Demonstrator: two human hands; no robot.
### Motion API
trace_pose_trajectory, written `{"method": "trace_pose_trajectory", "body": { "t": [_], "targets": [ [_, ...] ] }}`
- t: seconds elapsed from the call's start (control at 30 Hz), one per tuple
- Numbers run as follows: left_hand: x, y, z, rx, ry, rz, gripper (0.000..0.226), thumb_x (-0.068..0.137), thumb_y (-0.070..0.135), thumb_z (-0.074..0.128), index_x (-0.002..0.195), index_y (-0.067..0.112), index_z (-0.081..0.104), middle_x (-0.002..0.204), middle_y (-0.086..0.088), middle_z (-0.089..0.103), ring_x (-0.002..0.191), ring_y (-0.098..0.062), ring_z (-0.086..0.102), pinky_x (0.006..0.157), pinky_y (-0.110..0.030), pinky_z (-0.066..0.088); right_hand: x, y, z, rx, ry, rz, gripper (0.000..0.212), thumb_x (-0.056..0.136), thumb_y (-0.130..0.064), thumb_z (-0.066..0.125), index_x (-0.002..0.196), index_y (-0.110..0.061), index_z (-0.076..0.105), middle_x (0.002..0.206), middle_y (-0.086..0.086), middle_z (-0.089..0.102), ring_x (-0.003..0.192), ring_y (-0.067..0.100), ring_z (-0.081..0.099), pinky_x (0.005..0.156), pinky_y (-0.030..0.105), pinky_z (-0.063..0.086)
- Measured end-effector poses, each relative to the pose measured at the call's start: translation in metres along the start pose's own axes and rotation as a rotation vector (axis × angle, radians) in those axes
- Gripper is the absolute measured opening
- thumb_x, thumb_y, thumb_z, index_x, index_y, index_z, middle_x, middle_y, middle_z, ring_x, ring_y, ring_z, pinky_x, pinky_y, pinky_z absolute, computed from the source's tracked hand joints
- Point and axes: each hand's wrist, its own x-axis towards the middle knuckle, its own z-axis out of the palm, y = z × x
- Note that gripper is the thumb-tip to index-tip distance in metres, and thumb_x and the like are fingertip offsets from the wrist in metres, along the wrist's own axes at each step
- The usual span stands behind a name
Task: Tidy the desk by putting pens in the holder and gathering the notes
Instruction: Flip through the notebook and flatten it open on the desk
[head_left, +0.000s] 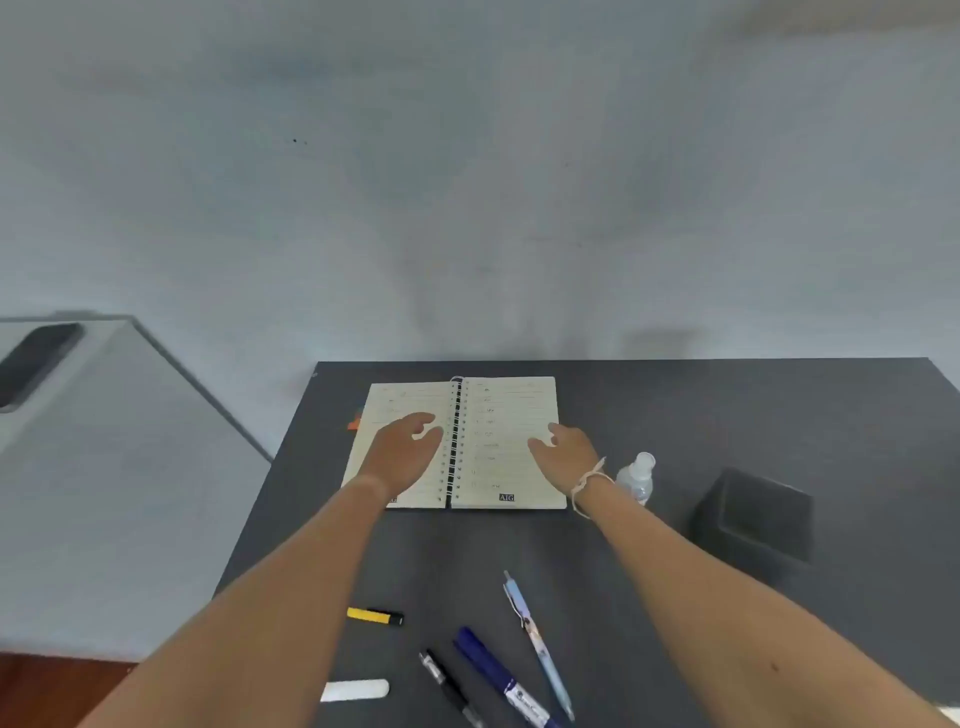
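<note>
Notebook (457, 441) lies open at the back of the desk (779, 415) w/ both hands above its 2 pages, left hand (410, 447) & right hand (566, 449) loose, fingers spread, holding nothing, prob. to shut it, while 3 pens (488, 670) wait near the front, not yet in the holder (756, 519).

On the desk (779, 415) lies one open notebook (511, 441). Three pens lie near the front edge: a pale blue one (537, 644), a dark blue one (498, 675) and a black one (451, 688). There is one yellow marker (375, 616), one white marker (355, 690), one bottle (636, 477) and one dark holder (756, 519). Two hands, left (408, 452) and right (569, 454), are over the notebook.
</note>
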Motion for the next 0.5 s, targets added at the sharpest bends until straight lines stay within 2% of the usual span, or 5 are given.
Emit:
{"method": "trace_pose_trajectory", "body": {
  "t": [0.07,0.13,0.2,0.33,0.5],
  "targets": [
    [0.008,-0.004,0.000,0.015,-0.030,-0.007,0.040,0.093,0.032,0.046,0.131,0.022,0.050,0.136,-0.004,0.051,0.128,-0.019,0.045,0.094,-0.025,0.031,0.003,0.003,0.003,0.014,0.040,0.041,0.055,0.084,-0.038,0.046,0.132,-0.010,0.048,0.139,0.016,0.046,0.122,0.032,0.051,0.103,0.038,0.041],
    [0.014,-0.010,0.001,0.027,-0.073,-0.014,0.040,0.094,0.032,0.045,0.132,0.021,0.049,0.138,-0.004,0.050,0.130,-0.019,0.044,0.100,-0.027,0.031,0.009,0.012,0.008,0.038,0.098,0.080,0.033,0.077,-0.039,0.045,0.092,-0.016,0.063,0.118,0.017,0.059,0.096,0.031,0.059,0.086,0.037,0.049],
    [0.021,-0.013,0.004,0.014,-0.103,-0.018,0.041,0.094,0.031,0.045,0.133,0.020,0.048,0.139,-0.005,0.049,0.131,-0.019,0.043,0.104,-0.029,0.031,0.012,0.014,0.012,0.025,0.140,0.130,0.019,0.080,-0.033,0.047,0.071,-0.017,0.052,0.105,0.016,0.058,0.084,0.029,0.055,0.077,0.034,0.045],
    [0.033,-0.022,0.005,-0.001,-0.144,-0.020,0.042,0.094,0.031,0.044,0.134,0.019,0.047,0.140,-0.005,0.048,0.131,-0.019,0.043,0.103,-0.028,0.030,0.013,0.012,0.017,-0.036,0.156,0.192,0.037,0.085,-0.029,0.044,0.107,-0.002,0.057,0.118,0.016,0.052,0.106,0.036,0.055,0.093,0.042,0.046],
    [0.044,-0.029,0.004,-0.049,-0.178,-0.041,0.042,0.094,0.032,0.044,0.134,0.020,0.046,0.140,-0.005,0.047,0.131,-0.020,0.042,0.107,-0.033,0.031,0.022,0.013,0.020,-0.039,0.169,0.227,0.035,0.083,-0.024,0.042,0.105,-0.001,0.057,0.114,0.016,0.056,0.098,0.034,0.056,0.087,0.038,0.045]
  ]
}}
